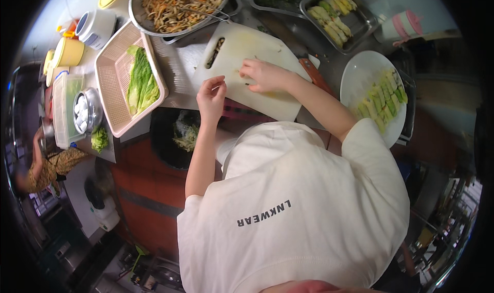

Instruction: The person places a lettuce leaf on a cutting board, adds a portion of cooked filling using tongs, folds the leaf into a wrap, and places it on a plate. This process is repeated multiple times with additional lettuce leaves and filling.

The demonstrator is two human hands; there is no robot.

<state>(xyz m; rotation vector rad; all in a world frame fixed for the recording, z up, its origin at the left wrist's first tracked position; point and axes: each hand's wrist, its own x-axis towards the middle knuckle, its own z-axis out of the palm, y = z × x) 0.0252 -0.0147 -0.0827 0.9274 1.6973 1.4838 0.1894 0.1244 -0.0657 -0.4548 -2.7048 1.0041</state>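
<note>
L hand (211, 95) was part-curled, fingertips close to thumb, over the near L corner of the white board (252, 40); couldn't tell if it pinched anything. R hand (265, 75) was on the board just beside it, fingers bent down, w/ tiny dark scraps near the tips; hold, if any, couldn't be told.

Head view: rolls (383, 100) lay in rows on a plate (355, 72), R of R hand; more rolls (329, 20) sat in a metal tray (364, 28) beyond it. Knife (315, 72) lay betw. R hand & plate. L of L hand, a pink basket (105, 89) held leafy greens (143, 82); beyond both hands, a big bowl (133, 15) held shredded filling (177, 7).

Progress, my read: 2 batches rolled; none under way on board; greens + plenty of filling left, so prob. unfinished.
</note>
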